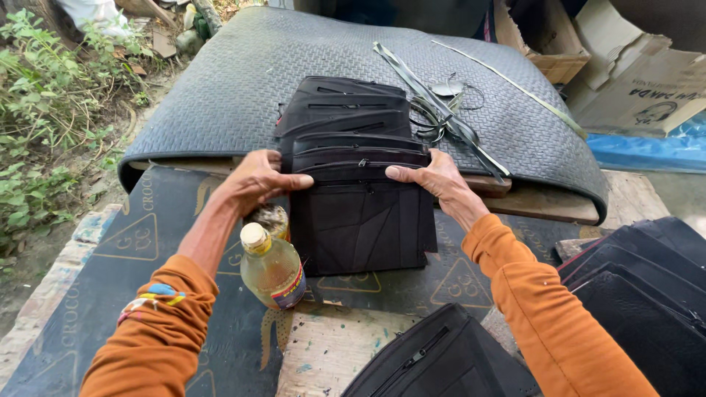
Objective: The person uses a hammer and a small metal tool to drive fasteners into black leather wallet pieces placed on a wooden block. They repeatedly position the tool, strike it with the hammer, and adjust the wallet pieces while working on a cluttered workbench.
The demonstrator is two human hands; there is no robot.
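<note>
I hold a black zippered fabric bag panel (pixel 359 220) by its top corners. My left hand (pixel 257 180) grips the upper left corner, and my right hand (pixel 440 179) grips the upper right corner. The panel hangs down over the dark board (pixel 162 220) in front of me. Just behind it, a stack of similar black zippered panels (pixel 342 110) lies on a grey textured mat (pixel 235 73). Both arms wear orange sleeves.
A small bottle of yellow liquid (pixel 271 268) with a tan cap stands below my left hand. Grey straps and a zipper strip (pixel 448 114) lie on the mat. More black bag pieces sit at bottom centre (pixel 434 360) and right (pixel 647 287). Cardboard boxes (pixel 632 73) are at the back right; weeds (pixel 44 117) grow left.
</note>
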